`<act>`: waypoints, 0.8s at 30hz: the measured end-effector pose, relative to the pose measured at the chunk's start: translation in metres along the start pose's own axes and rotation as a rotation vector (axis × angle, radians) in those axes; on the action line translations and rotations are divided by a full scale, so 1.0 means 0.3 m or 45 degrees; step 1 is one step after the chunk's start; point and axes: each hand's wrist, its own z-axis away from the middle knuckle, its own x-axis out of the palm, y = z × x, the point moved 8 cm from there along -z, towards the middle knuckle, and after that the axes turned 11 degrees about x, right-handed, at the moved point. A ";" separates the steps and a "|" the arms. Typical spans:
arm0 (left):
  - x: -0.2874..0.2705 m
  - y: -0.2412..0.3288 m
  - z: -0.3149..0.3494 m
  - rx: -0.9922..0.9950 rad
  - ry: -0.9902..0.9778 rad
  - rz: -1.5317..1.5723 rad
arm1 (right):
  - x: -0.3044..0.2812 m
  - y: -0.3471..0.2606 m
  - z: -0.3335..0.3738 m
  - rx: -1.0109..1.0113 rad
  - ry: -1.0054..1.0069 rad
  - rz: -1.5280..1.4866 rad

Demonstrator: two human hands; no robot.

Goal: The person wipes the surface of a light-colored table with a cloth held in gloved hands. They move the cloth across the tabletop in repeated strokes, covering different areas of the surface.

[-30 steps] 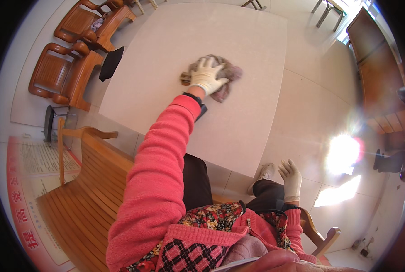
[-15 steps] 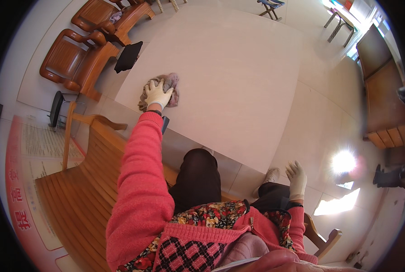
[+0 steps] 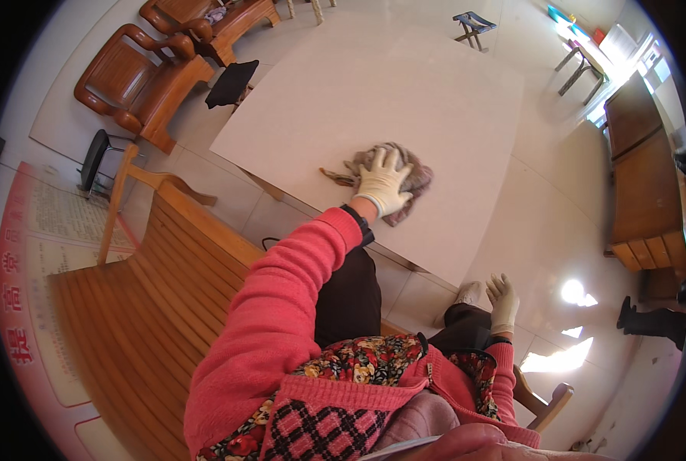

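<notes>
A bunched, mottled grey-pink rag (image 3: 418, 183) lies on the white tabletop (image 3: 358, 84), close to its near edge. My left hand (image 3: 385, 183), in a pale glove, presses on it from above with the fingers spread over its folds. A loose twisted end of the cloth sticks out to the left. Also gloved, my right hand (image 3: 503, 303) is raised beside my right leg, off the table. Its fingers are somewhat apart and nothing shows in them.
A slatted wooden bench (image 3: 151, 315) is at the left, near the table. Wooden armchairs (image 3: 132, 84) line the far left, with a black item (image 3: 231, 83) by the table's edge. A folding stool (image 3: 473, 27) stands beyond. A wooden cabinet (image 3: 642, 161) is at right, with someone's dark-clad leg (image 3: 654, 323) near it.
My left hand has swept the rag rightward across the tabletop, and slightly toward me. The view has shifted a little. My right hand stays raised in about the same place.
</notes>
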 end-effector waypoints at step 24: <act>-0.020 0.077 -0.675 0.451 -0.147 0.064 | 0.669 -0.403 0.130 -0.481 -0.028 0.620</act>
